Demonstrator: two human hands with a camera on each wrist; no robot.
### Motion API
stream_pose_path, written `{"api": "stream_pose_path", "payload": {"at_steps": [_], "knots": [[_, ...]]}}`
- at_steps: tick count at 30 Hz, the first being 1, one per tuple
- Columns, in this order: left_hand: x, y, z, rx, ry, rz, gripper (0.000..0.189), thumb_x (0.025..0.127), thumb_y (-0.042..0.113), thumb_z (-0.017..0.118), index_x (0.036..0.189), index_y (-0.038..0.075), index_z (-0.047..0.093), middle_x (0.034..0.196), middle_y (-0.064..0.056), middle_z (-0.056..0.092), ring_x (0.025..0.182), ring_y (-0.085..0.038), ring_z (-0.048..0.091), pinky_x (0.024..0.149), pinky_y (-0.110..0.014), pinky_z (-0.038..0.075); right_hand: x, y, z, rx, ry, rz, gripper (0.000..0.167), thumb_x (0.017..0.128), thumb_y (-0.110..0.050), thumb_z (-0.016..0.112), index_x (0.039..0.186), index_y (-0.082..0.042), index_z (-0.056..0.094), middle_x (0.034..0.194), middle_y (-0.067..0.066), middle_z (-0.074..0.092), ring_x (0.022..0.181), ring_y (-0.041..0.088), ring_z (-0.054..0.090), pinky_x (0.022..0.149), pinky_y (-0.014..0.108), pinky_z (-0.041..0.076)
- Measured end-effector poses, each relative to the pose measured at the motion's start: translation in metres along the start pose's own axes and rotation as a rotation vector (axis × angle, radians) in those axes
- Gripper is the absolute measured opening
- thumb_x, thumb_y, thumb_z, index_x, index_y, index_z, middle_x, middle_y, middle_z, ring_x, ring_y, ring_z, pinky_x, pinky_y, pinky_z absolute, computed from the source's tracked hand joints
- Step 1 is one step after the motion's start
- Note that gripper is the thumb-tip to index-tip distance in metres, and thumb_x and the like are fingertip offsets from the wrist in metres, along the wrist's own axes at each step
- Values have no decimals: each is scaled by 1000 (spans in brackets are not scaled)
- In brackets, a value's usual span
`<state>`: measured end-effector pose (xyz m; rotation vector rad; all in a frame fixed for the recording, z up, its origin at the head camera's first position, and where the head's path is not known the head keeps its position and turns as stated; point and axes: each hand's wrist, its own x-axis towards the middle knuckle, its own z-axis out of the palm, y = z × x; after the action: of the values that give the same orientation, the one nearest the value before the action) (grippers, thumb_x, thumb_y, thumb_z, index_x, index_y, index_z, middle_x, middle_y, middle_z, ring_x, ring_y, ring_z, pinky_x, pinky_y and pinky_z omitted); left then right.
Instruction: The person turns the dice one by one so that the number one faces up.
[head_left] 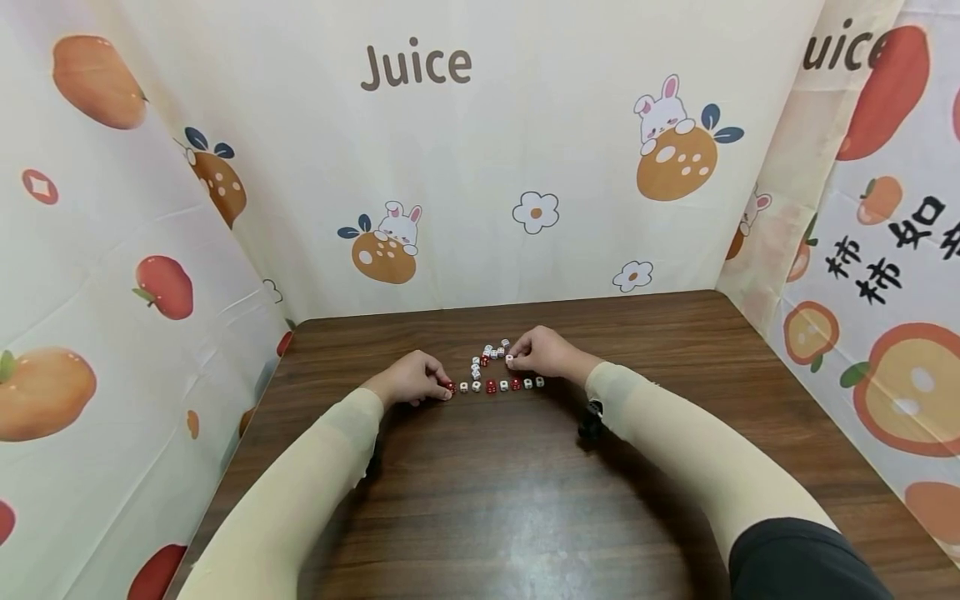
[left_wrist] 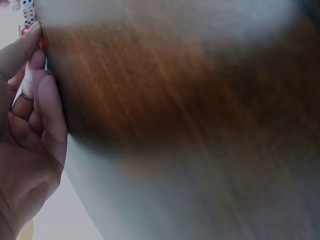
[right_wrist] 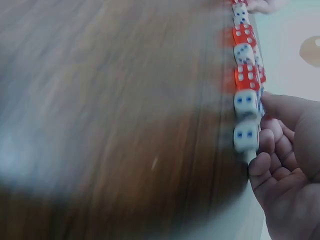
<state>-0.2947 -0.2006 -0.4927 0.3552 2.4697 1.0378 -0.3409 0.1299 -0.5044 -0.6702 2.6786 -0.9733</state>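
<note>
My left hand pinches a red die between thumb and fingertips at the left end of a row of dice. That row, of red dice and white dice, runs sideways across the table. Behind it, my right hand holds a white die at its fingertips. Left of that die lie a loose group of white dice and a red die. In the right wrist view, a white die ends the row near my right fingers, which partly hide the dice behind.
The brown wooden table extends toward me in front of the row. A printed cloth hangs behind its far edge, with more cloth at both sides. A small black object sits under my right wrist.
</note>
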Motion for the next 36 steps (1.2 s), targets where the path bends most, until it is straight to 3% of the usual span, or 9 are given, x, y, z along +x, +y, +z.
{"api": "stream_pose_path", "payload": {"at_steps": [6, 18, 29, 36], "knots": [[-3, -2, 0, -38, 27, -21, 10, 96, 17, 93, 104, 13, 88, 77, 4, 72, 61, -12, 55, 58, -28, 51, -17, 21, -13, 41, 60, 43, 16, 104, -28, 85, 109, -14, 91, 99, -4, 86, 88, 11, 66, 86, 31, 56], [-4, -11, 8, -20, 97, -1, 16, 95, 24, 95, 106, 14, 91, 99, -1, 83, 68, -11, 59, 60, -27, 53, -45, 37, -21, 137, 47, 64, 14, 102, -24, 87, 107, -11, 90, 86, -10, 79, 72, 8, 59, 70, 26, 50], [-5, -9, 14, -15, 120, 5, 15, 95, 24, 94, 107, 15, 91, 105, -1, 83, 73, -12, 61, 64, -27, 54, -61, 43, -27, 97, 38, 7, 9, 99, -21, 88, 100, -12, 90, 77, -12, 70, 69, 8, 56, 69, 25, 48], [-7, -6, 10, -8, 115, -1, 15, 94, 24, 96, 105, 15, 91, 106, -3, 83, 73, -13, 62, 63, -27, 55, -69, 45, -29, 90, 23, -23, 5, 96, -17, 89, 97, -12, 89, 80, -10, 71, 68, 9, 55, 66, 23, 45]]}}
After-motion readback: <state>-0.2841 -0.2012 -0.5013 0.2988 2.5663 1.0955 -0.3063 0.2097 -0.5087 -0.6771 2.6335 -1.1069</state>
